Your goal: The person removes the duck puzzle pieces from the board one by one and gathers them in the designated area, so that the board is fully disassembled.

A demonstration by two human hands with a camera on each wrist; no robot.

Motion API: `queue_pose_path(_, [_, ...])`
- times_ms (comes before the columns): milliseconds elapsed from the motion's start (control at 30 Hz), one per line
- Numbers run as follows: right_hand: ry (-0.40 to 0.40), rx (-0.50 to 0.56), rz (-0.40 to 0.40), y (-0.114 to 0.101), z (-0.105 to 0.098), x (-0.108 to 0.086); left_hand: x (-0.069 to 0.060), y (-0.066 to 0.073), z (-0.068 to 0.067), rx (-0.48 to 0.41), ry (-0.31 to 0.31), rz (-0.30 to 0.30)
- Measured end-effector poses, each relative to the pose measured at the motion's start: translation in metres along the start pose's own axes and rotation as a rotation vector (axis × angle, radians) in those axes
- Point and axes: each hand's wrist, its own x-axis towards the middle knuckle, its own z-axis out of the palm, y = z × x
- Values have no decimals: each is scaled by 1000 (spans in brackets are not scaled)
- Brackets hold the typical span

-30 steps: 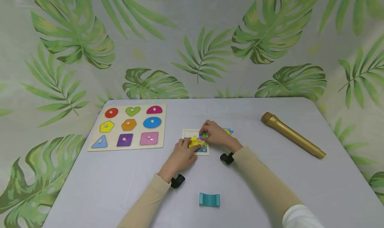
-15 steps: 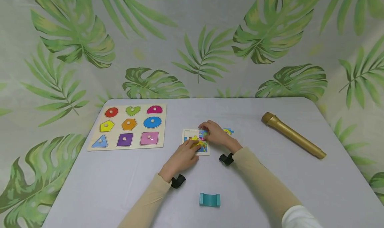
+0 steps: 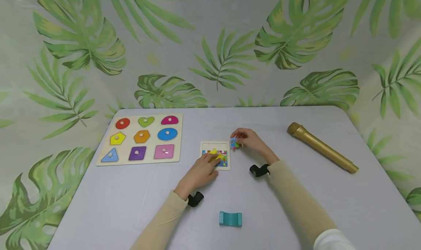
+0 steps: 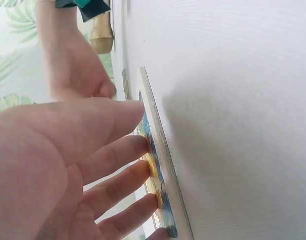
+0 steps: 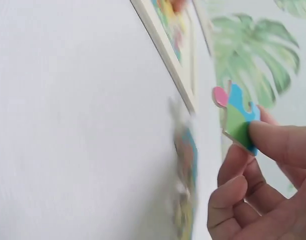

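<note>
The left hand (image 3: 198, 171) lies over a small framed puzzle (image 3: 215, 142), its fingertips resting on the yellow and blue pieces in the lower half. The upper part of that tray shows bare wood. Just right of the tray, the right hand (image 3: 252, 142) pinches a blue and green puzzle piece (image 5: 237, 117) with a pink knob between thumb and fingers, lifted off the table. In the left wrist view, the left hand's fingers (image 4: 124, 155) are spread and touch the puzzle's face. Blurred puzzle pieces (image 5: 186, 175) lie on the table below the right hand in the right wrist view.
A wooden board (image 3: 125, 160) with several coloured knobbed shapes lies at the back left. A gold microphone (image 3: 322, 147) is at the right. The teal curved block (image 3: 230, 219) sits near the front. Behind the table hangs a leaf-patterned cloth (image 3: 230, 8).
The right hand has moved right, off the tray, carrying the blue and green piece out of the upper right corner. The left hand has stayed nearly still on the puzzle.
</note>
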Motion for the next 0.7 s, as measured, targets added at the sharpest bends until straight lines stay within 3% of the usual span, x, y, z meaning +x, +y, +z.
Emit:
queue_pose_path(167, [16, 27, 63, 19, -40, -15, 0, 0, 1, 2, 6, -3])
queue_pose_path(333, [11, -25, 122, 34, -63, -27, -1, 0, 0, -3, 11, -7])
queue_pose_path(567, [22, -131, 162, 43, -67, -31, -1, -1, 1, -3, 14, -6])
queue_pose_path(700, [50, -240, 130, 43, -62, -30, 0, -3, 2, -12, 5, 0])
